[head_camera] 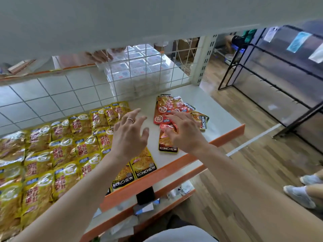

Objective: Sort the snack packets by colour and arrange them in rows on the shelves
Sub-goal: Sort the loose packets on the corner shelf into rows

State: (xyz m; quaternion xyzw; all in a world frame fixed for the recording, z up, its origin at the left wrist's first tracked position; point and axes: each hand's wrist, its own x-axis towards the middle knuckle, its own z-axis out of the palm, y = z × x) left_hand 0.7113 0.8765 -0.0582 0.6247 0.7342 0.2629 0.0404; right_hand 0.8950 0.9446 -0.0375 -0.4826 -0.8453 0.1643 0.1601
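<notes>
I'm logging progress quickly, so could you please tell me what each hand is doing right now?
Left hand: open, fingers spread, holding nothing.
Right hand: open, fingertips on the red packets, not gripping.

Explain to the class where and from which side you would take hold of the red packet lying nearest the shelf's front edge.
Probably the black-banded bottom end of the red packet. It lies flat on the shelf, that end facing the front edge and uncovered, while the right hand covers its upper part. Come from the front, pinching the end seam between thumb and fingers.
</notes>
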